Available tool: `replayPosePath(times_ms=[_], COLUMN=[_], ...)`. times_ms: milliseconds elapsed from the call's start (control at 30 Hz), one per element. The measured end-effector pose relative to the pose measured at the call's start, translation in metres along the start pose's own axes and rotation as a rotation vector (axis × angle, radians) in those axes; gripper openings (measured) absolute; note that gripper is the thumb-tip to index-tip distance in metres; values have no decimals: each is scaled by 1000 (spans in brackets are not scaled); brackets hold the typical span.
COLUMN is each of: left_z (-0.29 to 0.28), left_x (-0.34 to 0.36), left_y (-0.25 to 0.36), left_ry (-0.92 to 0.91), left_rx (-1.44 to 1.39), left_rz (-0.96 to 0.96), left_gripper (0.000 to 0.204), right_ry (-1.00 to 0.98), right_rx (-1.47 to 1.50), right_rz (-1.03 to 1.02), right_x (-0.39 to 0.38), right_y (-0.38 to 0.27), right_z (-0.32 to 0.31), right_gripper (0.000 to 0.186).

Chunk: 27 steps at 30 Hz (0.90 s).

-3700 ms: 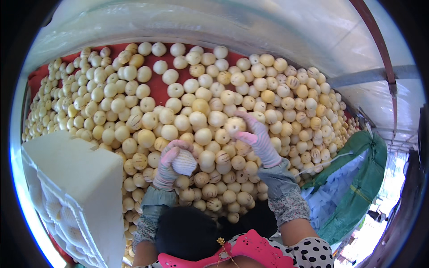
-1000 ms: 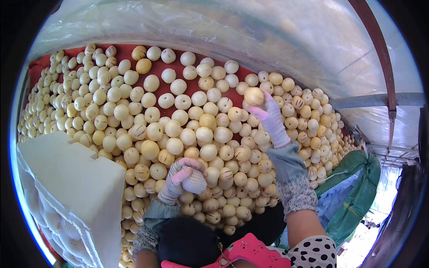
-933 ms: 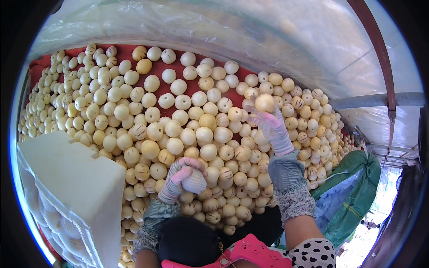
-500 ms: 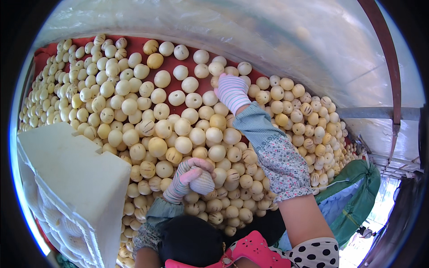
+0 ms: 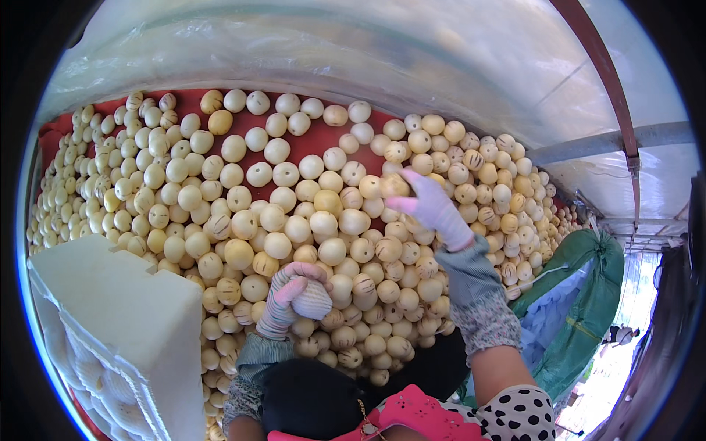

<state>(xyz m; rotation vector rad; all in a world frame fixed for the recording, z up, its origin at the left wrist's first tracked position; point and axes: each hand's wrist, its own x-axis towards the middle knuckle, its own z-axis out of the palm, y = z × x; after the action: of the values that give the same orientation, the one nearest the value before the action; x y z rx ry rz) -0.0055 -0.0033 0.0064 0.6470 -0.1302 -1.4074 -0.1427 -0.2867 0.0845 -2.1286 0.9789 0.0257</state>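
Note:
My left hand (image 5: 283,298), in a striped pink-tipped glove, is closed round a rounded white foam fruit net (image 5: 313,300). Whether a fruit sits inside it, I cannot tell. Over the middle of the heap, my right hand (image 5: 434,209), gloved too, grips a pale yellow pepino melon (image 5: 395,185) between thumb and fingers. Beneath both hands spreads a wide heap of cream and yellow pepino melons (image 5: 324,223), some with dark purple streaks. They lie on a red cloth (image 5: 294,141), which shows through gaps toward the back.
At the left stands a white foam box (image 5: 118,294) with white-netted round items in its side. On the right, a green sack (image 5: 581,309) holds pale bluish-white pieces. A translucent plastic sheet wall (image 5: 294,51) rises behind the heap, with a metal frame bar (image 5: 618,140) at the right.
My right hand has drawn back from the far part of the heap toward me, bringing a pepino melon. My left hand still holds the white foam net. The whole view has shifted slightly.

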Motion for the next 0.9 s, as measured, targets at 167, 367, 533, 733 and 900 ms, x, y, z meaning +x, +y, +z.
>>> replayPosePath(times_ms=[167,367,533,733,900], left_z=[-3,6,-2,0,-1], left_x=[0,0,0,-2,-4], left_y=[-5,5,5,14,22], left_ry=[-16,-27,-32,-15,-44], left_rx=[-67,-57,-16,64,55], left_rz=[16,19,-34,-105,-171], left_gripper=[29,28,29,37,30], right_ry=[-184,-312,-13,36,-57], right_rx=[-353,-609,-704,-851,-784], right_rz=[156,270,-247,-552,-763], right_x=[-104,-77,34,161,239], right_y=[61,39,4,-79,-173], right_z=[-60,-80,-15,74,142], right_gripper=[58,40,23,22,34])
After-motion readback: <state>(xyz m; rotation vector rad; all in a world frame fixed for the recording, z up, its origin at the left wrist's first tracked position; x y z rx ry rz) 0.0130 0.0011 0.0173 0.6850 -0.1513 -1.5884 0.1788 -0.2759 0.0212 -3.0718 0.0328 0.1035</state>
